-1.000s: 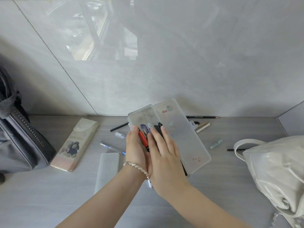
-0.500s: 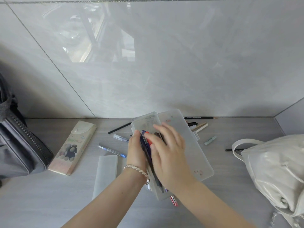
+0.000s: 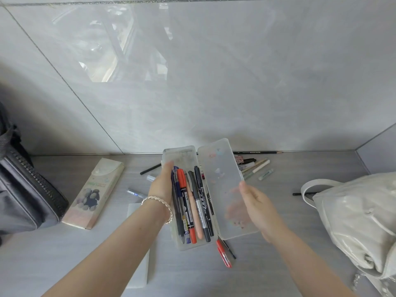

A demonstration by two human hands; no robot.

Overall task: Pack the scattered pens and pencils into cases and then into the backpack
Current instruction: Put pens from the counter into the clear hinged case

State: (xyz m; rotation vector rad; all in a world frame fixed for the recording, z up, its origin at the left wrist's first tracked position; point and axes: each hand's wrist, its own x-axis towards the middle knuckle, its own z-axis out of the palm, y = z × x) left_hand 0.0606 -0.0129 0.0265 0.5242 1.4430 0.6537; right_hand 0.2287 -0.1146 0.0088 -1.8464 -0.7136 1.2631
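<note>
Centrally, a clear plastic case (image 3: pixel 188 243) lies open, its tray holding a packed row of pens (image 3: pixel 194 207) that run lengthwise; among them are a red-capped pen, a peach-coloured one, and several black and blue ones. The left hand (image 3: pixel 161 185), with a bracelet (image 3: pixel 159 203) at the wrist, grips the tray's left edge, thumb over the rim and the other fingers hidden behind it. The hinged lid (image 3: pixel 220 168) stands open to the right. The right hand (image 3: pixel 255 202) grasps the lid's right edge, thumb on top and fingers showing dimly through the plastic beneath.

Loose items remain on the grey table (image 3: pixel 267 264): a red pen (image 3: pixel 224 255) and a thin black one just below the case; a cluster of markers and pencils (image 3: pixel 255 166) behind the lid; a long dark pencil (image 3: pixel 257 152) along the wall; a black pencil (image 3: pixel 300 194) near the white bag (image 3: pixel 360 217) at right; a black pencil (image 3: pixel 150 169) and a blue pen (image 3: pixel 135 192) left of the hand. A printed flat case (image 3: pixel 94 192) lies shut at left, beside the dark backpack (image 3: pixel 23 189). A frosted case (image 3: pixel 139 273) lies partly under the left forearm.
</note>
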